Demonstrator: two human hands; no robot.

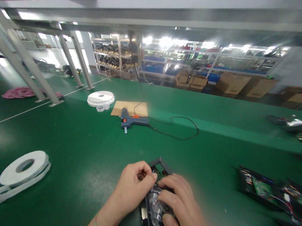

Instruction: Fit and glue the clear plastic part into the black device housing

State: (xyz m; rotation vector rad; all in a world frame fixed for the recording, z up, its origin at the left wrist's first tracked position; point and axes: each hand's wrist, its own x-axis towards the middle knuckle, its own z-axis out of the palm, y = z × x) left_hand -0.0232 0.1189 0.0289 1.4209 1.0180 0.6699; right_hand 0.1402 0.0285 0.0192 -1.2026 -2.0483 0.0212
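Observation:
At the front middle of the green table lies a black plastic housing point(160, 160) with a green circuit board and wiring inside. My left hand point(132, 185) is over its left side, thumb and forefinger pinched together at the board; whatever sits between the fingertips is too small to make out. My right hand point(182, 204) rests across the right side, fingers curled over a clear, shiny part point(155, 204) in the housing. Its thumb lies near the lower edge. Both hands cover much of the inside.
A glue gun point(133, 121) with a looping cord lies beyond, partly on a cardboard sheet point(117, 107). White tape rolls point(24, 168) lie left and further back. More opened black housings point(261, 189) with boards and wires are at right. A metal shelf beam point(158, 10) crosses overhead.

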